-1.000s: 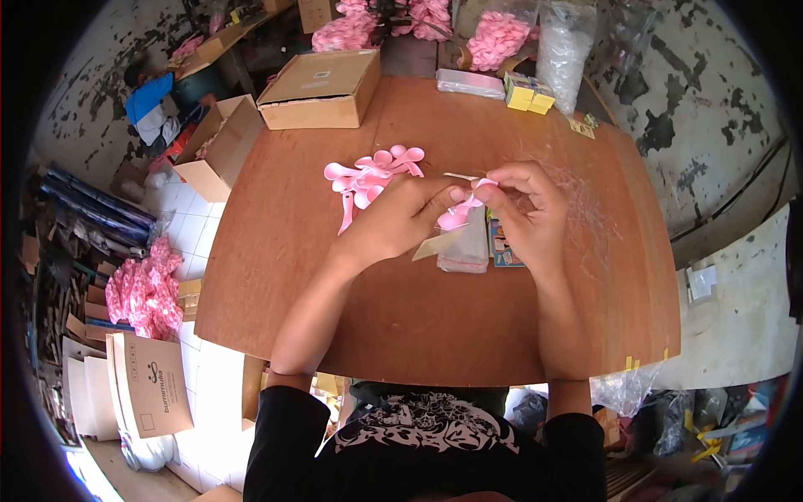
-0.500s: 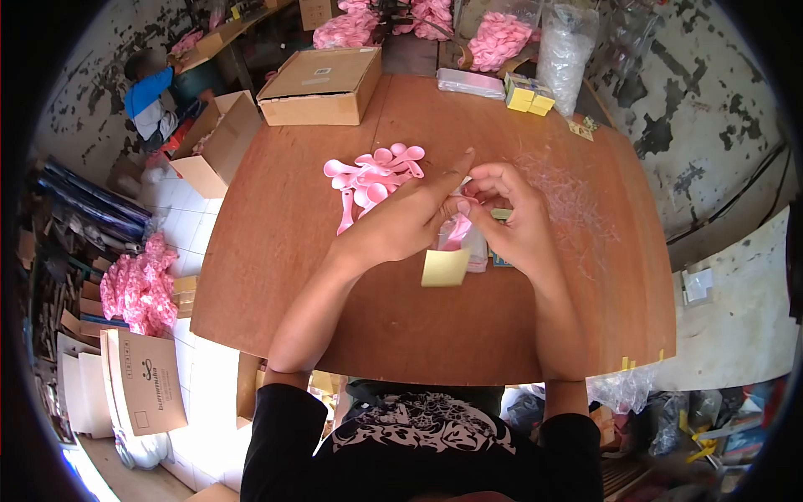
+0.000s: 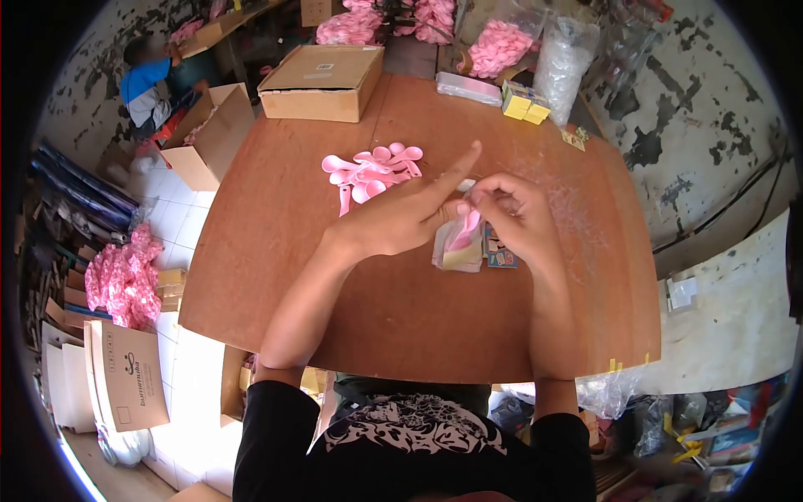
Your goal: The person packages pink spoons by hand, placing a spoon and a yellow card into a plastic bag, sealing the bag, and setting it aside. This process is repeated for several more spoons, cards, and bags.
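Fingers (image 3: 493,189) of the right hand (image 3: 512,224) were pinched on top of the small clear bag (image 3: 452,248). The left hand (image 3: 393,224) gripped it too, index poking straight out. Half a sec earlier the yellow card (image 3: 457,260) hung loose below. By this point it sat inside the bag w/ the pink spoon (image 3: 466,227), just above the worktop (image 3: 401,318), near the spoon pile (image 3: 372,170). So that pack looked filled imo.

The round brown table (image 3: 401,318) is smooth, matt wood. The heap of pink spoons (image 3: 372,171) is glossy plastic. The small clear pouch (image 3: 452,238) is thin, shiny plastic film, holding a matt yellow paper card (image 3: 457,260). The shut brown box (image 3: 322,79) is dull cardboard.
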Motion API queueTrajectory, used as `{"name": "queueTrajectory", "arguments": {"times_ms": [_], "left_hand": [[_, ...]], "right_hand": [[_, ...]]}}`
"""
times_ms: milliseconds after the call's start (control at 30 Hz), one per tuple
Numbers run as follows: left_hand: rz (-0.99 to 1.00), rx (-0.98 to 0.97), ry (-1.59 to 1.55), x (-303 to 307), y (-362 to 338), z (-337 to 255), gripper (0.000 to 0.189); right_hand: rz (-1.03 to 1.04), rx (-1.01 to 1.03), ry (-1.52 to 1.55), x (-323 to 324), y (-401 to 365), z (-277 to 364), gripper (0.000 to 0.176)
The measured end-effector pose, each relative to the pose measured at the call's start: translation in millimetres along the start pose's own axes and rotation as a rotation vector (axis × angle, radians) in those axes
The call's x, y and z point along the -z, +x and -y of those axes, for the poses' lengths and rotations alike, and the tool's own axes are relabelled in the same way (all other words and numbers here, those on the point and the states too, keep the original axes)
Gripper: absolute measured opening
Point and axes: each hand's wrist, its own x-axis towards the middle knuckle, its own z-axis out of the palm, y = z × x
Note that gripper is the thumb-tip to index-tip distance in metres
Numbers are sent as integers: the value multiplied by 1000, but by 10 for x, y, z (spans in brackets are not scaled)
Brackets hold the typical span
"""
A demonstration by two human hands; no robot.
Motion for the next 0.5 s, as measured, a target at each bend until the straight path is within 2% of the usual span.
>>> {"name": "queueTrajectory", "arguments": {"times_ms": [33,67,100,133,200,267,333,367,400,467,500], "left_hand": [[12,159,-135,110,38,-73,68],[24,317,-269,203,68,-121,71],[-31,356,-378,257,69,-125,74],[-36,355,-377,283,81,-102,74],[-163,285,-515,272,85,-82,74],[-131,277,-479,236,79,-108,74],[-131,272,-431,194,98,-90,75],[-122,233,-424,110,96,-72,77],[-105,192,-416,29,105,-58,79],[-119,164,-455,-92,137,-37,73],[-58,194,-591,-88,151,-68,65]], "right_hand": [[2,1,-2,7,-21,97,9],[-174,224,-136,39,-64,244,9],[-349,449,-270,72,-70,337,9],[-347,453,-271,122,-33,346,9],[-366,398,-468,219,32,331,8],[-369,364,-453,175,65,114,6],[-418,242,-155,110,37,48,6],[-440,135,-197,112,-2,40,6],[-444,131,-196,77,-20,65,6],[-454,169,16,8,-35,124,12],[-457,171,14,-4,-57,166,12]]}}
